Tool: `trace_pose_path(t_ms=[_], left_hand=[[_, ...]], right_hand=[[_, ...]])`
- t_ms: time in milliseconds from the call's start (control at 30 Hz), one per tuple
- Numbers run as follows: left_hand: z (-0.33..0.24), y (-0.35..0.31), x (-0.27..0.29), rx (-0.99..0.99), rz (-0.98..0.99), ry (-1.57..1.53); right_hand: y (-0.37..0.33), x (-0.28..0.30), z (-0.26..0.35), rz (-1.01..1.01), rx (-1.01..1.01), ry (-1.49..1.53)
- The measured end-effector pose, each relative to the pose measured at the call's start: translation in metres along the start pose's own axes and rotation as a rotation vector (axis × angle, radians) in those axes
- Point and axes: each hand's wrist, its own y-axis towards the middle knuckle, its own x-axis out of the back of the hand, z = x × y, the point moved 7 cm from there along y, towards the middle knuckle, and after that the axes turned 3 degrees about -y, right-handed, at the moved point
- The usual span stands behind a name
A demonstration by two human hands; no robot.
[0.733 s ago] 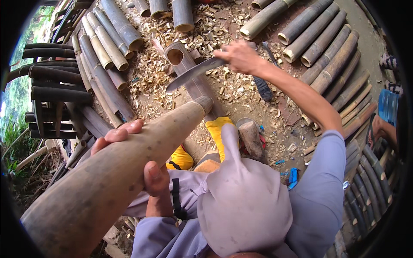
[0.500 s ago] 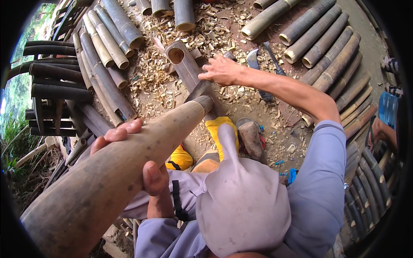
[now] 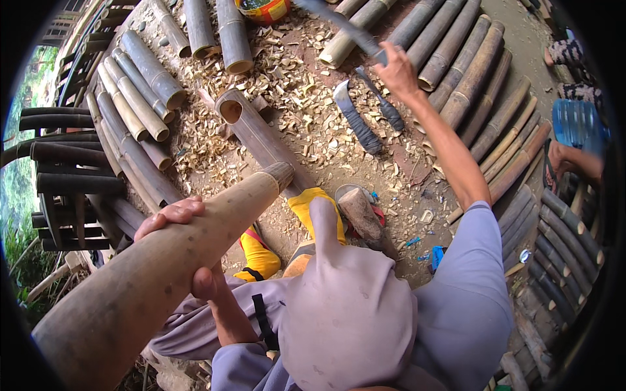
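My left hand wraps around a thick tan bamboo pole that slants from the lower left toward the middle. Its narrow tip lies on or just over a darker bamboo piece, whose far end has an oval opening. Raised to the far right, my right hand is closed on the handle of a machete, held apart from the pole with its dark blade pointing up and left. On the ground below lie a curved knife with a wrapped handle and a second dark-handled tool.
Pale wood chips cover the ground. Cut bamboo lengths lie in rows at left and right. A short log stands by my yellow boot. At the right edge are a blue water jug and another person's foot.
My right hand has lifted the machete off the pole's tip and swung it up and to the right. The left hand still grips the pole. The whole view has shifted somewhat.
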Motion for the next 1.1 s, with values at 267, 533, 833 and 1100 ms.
trace_pose_path(t_ms=[267, 533, 833, 1100], left_hand=[[0.01, 0.005, -0.015, 0.051, 0.01, -0.061], [0.005, 0.022, -0.042, -0.095, 0.014, 0.226], [0.111, -0.005, 0.037, 0.366, 0.022, -0.222], [0.207, -0.069, 0.024, 0.609, 0.016, -0.117]], right_hand=[[0.035, 0.013, -0.113, -0.087, -0.113, -0.242], [0.007, 0.042, 0.093, 0.235, 0.13, 0.273], [-0.122, 0.152, 0.3, 0.671, 0.652, 1.049], [-0.125, 0.141, 0.328, 0.513, 0.686, 1.051]])
